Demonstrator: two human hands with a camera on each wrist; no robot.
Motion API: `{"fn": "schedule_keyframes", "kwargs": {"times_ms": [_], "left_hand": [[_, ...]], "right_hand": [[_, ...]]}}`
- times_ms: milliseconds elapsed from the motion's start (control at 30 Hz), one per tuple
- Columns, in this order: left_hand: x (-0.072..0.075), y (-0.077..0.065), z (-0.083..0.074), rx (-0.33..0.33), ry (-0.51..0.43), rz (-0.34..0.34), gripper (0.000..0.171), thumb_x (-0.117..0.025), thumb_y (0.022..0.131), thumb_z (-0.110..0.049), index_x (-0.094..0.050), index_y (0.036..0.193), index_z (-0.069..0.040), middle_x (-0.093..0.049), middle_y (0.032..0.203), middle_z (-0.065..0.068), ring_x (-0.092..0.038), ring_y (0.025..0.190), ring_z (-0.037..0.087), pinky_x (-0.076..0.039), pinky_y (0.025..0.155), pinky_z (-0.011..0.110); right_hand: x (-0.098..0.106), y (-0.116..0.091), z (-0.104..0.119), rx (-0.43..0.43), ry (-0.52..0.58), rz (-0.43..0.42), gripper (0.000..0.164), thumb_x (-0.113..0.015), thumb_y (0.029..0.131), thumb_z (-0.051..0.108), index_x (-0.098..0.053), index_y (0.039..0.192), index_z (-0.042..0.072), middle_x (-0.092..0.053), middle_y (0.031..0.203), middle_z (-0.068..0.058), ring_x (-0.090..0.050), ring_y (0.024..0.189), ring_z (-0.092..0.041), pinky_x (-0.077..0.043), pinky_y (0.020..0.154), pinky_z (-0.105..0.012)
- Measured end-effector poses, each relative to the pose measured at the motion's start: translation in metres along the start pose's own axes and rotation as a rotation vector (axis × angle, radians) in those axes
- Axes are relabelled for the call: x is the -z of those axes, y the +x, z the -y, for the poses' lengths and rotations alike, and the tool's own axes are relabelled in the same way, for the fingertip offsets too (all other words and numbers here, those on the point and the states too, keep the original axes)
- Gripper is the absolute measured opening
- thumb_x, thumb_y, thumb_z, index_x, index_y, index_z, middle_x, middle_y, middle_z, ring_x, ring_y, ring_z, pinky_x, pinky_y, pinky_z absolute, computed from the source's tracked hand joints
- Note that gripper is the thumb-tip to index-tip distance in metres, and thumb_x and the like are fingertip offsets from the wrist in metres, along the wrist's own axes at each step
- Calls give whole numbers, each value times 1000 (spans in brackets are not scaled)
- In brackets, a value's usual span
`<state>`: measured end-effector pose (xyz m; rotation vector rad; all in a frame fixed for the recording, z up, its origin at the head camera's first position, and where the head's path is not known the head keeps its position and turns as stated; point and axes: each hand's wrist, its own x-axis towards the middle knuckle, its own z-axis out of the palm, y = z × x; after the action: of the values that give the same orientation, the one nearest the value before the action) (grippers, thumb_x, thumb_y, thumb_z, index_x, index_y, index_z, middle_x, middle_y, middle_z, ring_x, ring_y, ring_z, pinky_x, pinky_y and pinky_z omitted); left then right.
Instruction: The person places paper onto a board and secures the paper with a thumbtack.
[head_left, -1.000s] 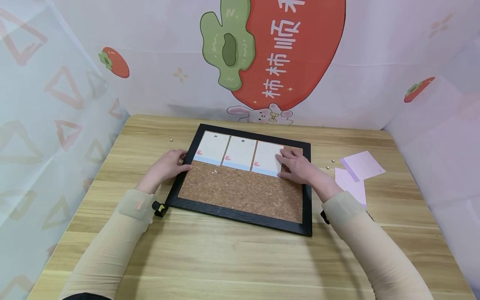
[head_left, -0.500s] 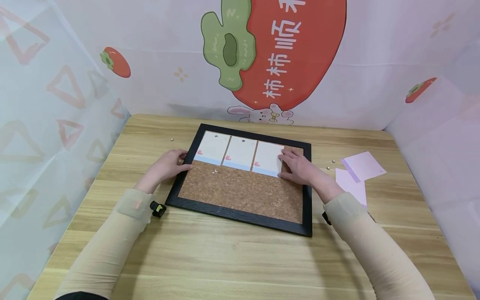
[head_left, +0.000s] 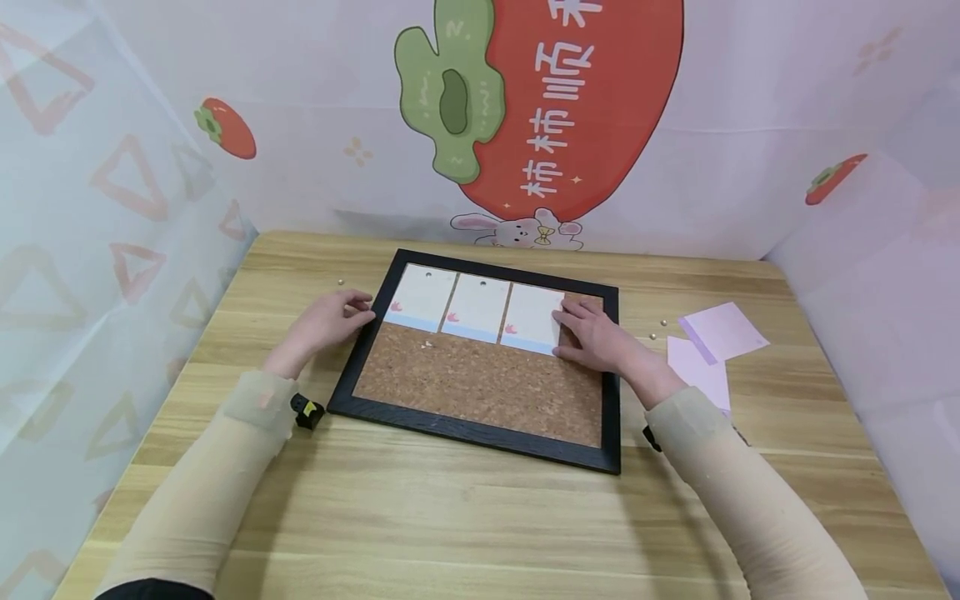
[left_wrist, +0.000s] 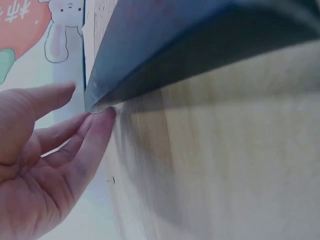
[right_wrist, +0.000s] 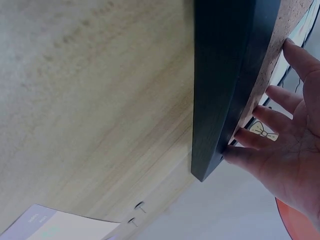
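Observation:
A corkboard (head_left: 480, 383) in a black frame lies on the table, turned slightly. Three white cards with blue lower edges line its upper part: a left card (head_left: 420, 293), a middle card (head_left: 474, 304) and a right card (head_left: 531, 310). Silvery thumbtack heads show near the top of the left and middle cards only. My right hand (head_left: 596, 337) rests with spread fingers on the right card's edge and the cork beside it. At the frame's left side is my left hand (head_left: 322, 325); in the left wrist view its fingertips reach the frame's lower edge, thumb apart.
Two lilac paper notes, an upper note (head_left: 726, 332) and a lower note (head_left: 697, 368), overlap on the table at right. Two thumbtacks (right_wrist: 139, 205) lie point up near them. Another small tack (head_left: 341, 282) sits beyond my left hand. A printed cloth (head_left: 300, 167) stands behind the table.
My left hand has let go of the frame's left side and drawn slightly left, its thumb off the frame's top. My right hand stays on the right card.

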<state>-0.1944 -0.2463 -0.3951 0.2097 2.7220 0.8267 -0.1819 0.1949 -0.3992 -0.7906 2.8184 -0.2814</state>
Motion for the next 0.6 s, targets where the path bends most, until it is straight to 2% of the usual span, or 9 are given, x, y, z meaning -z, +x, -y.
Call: {"fn": "schedule_keyframes", "kwargs": {"times_ms": [100, 233, 433, 600], "left_hand": [[6, 5, 3, -1, -20, -56, 46, -52, 104, -25, -50, 143, -1, -60, 134, 25, -60, 120, 42, -51, 97, 53], [15, 10, 7, -8, -32, -114, 44, -54, 104, -23, -52, 140, 2, -60, 132, 26, -60, 119, 43, -48, 100, 55], [25, 16, 11, 21, -55, -195, 41, -56, 102, -18, -53, 138, 2, -59, 132, 27, -59, 119, 43, -48, 100, 55], [27, 23, 17, 37, -36, -217, 42, -56, 101, -13, -52, 139, 3, -54, 137, 28, -58, 120, 44, -48, 99, 57]], "right_hand": [[-1, 0, -1, -13, 3, -2, 67, -69, 94, 32, -45, 145, -4, -37, 156, -28, -30, 146, -49, -29, 118, -60], [-2, 0, -2, -28, 14, 0, 66, -70, 94, 33, -47, 142, -5, -35, 157, -28, -28, 147, -49, -29, 118, -61], [-3, -2, -2, -29, 22, -11, 64, -70, 94, 33, -50, 141, -4, -34, 158, -28, -28, 147, -49, -29, 118, -62], [-3, -2, -2, -7, 9, -25, 63, -70, 94, 33, -50, 141, -4, -35, 157, -28, -30, 146, -50, -31, 116, -63]]}}
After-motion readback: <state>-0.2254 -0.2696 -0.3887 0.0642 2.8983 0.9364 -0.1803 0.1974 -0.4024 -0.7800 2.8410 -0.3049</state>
